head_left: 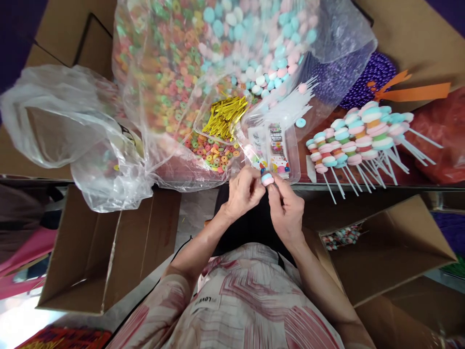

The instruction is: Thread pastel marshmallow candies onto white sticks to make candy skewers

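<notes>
A small pastel candy piece [268, 179], blue, white and pink, sits between my hands at the table's front edge. My right hand [286, 206] pinches it between thumb and forefinger. Close against its left side, my left hand [245, 191] has its fingers pressed together; whatever they grip is hidden. A clear printed wrapper [253, 156] reaches up from the fingertips. Just beyond lies a clear plastic tray [296, 160] of flat printed wrappers [278, 145], with white sticks [290, 104] behind it. Gold twist ties [225, 116] fill another clear tray to the left.
Big clear bags hold ring candies [170, 87] and pastel candies [250, 29]. Stacked candy skewers [358, 138] lie at right, their sticks overhanging the edge. Purple beads [374, 80] sit behind. Open cardboard boxes stand below left [127, 252] and right [395, 257].
</notes>
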The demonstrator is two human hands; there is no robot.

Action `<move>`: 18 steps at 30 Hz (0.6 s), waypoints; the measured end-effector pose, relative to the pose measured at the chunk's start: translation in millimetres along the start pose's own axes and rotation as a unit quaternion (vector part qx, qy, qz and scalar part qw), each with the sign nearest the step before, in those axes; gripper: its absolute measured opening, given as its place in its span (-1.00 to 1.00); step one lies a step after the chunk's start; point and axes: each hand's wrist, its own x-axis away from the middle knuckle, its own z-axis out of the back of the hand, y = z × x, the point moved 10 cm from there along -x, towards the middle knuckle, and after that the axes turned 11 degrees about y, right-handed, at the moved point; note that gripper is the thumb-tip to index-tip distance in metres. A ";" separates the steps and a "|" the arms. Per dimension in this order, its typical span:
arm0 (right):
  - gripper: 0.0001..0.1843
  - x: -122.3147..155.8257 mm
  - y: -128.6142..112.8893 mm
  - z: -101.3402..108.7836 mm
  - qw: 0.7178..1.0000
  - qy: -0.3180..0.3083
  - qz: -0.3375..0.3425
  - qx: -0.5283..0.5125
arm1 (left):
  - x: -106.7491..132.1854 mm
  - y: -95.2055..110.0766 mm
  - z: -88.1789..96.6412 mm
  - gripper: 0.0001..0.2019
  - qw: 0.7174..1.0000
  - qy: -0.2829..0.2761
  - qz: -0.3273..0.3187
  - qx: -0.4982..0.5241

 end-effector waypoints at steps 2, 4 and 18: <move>-0.67 -0.4 -3.5 -2.3 1.000 -0.012 0.025 -0.011 | 3.3 -11.8 1.6 -0.85 0.995 -0.009 0.082 0.062; -0.68 -1.1 -4.4 -2.8 0.999 -0.015 0.038 -0.015 | 7.8 -18.9 0.8 -0.77 0.986 -0.022 0.136 0.097; -0.71 -0.5 -11.0 -5.4 0.993 -0.016 0.110 0.034 | 8.6 -53.9 10.6 -0.66 0.889 0.098 0.403 0.192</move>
